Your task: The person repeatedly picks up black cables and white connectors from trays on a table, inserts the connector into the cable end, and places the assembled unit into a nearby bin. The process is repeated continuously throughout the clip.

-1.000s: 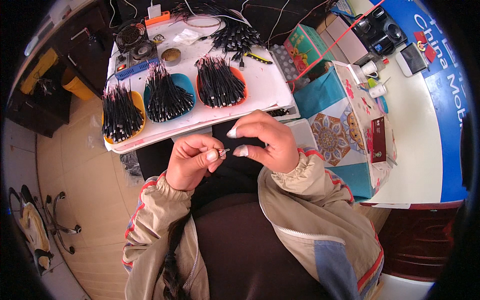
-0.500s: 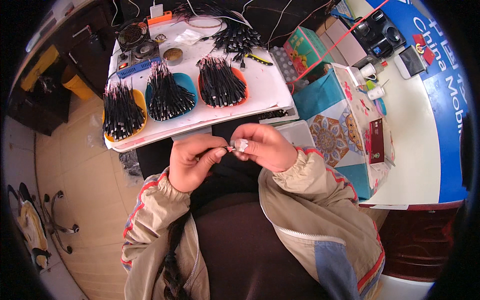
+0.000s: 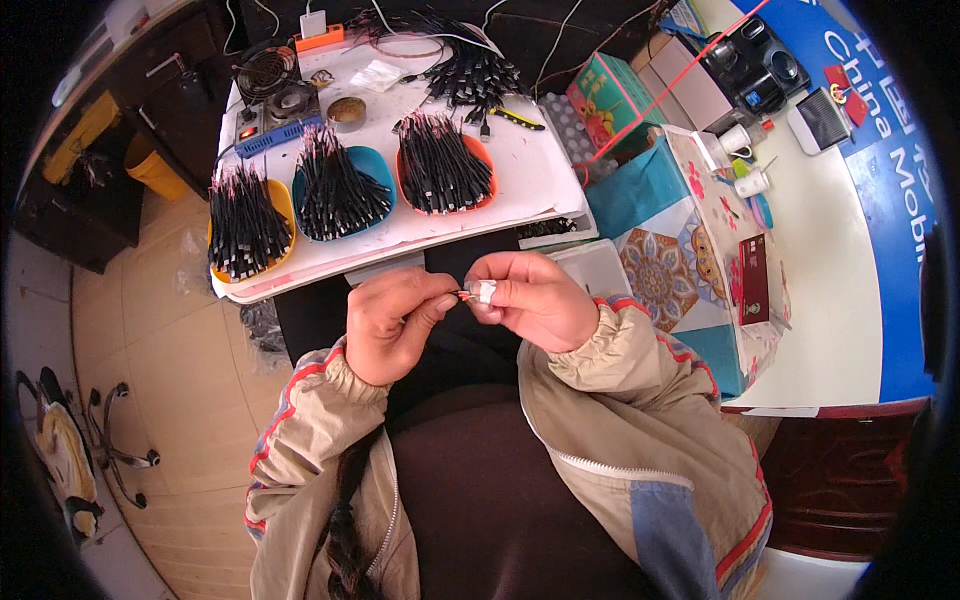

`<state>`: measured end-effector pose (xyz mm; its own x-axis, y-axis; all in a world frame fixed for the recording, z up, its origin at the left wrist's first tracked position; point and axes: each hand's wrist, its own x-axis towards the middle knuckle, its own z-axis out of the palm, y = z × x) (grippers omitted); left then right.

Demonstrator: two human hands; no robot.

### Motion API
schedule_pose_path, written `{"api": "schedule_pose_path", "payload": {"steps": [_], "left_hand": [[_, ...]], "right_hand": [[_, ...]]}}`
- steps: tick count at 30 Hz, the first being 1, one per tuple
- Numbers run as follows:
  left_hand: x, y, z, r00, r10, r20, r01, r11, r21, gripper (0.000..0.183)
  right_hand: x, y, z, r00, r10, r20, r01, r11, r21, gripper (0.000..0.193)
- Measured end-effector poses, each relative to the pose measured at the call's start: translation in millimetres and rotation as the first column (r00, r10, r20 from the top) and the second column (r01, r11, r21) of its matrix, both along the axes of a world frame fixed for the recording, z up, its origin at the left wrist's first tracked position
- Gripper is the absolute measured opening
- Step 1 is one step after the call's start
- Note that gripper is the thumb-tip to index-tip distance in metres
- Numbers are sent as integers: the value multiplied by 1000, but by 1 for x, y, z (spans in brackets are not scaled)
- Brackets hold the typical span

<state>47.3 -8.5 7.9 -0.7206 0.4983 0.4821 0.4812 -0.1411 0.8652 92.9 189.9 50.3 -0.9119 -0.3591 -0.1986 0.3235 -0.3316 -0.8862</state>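
Note:
My left hand [image 3: 393, 322] pinches the end of a thin black cable [image 3: 457, 294], from which fine reddish wires stick out to the right. Thumb and forefinger of my right hand [image 3: 535, 298] close on the tips of those wires. A piece of white tape [image 3: 487, 291] is wrapped on my right thumb. Both hands meet in front of the table's near edge. Beyond them, bundles of short black cables lie in a yellow tray [image 3: 286, 236], a blue tray [image 3: 376, 168] and an orange-red tray [image 3: 484, 156]; many show pinkish wire ends and metal plugs.
A blue device with a small fan [image 3: 272, 136] and a round tin [image 3: 347, 112] stand behind the trays. Yellow-and-black pliers [image 3: 518, 119] lie near a heap of black cables [image 3: 475, 75]. On the right are a patterned cloth-covered box [image 3: 690, 345] and a white counter [image 3: 835, 260].
Both hands have shifted very slightly to the right. The fine wires between them show a little more, and both pinches remain closed.

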Motion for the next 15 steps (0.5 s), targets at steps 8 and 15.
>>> {"api": "schedule_pose_path", "payload": {"steps": [8,15], "left_hand": [[7,11,-6,447,-665,598,97,701,707,14],[8,16,-4,302,-772,560,142,617,774,15]], "right_hand": [[-12,7,3,650,70,-756,397,818,417,13],[-18,3,3,353,199,-914,488,795,361,15]]}}
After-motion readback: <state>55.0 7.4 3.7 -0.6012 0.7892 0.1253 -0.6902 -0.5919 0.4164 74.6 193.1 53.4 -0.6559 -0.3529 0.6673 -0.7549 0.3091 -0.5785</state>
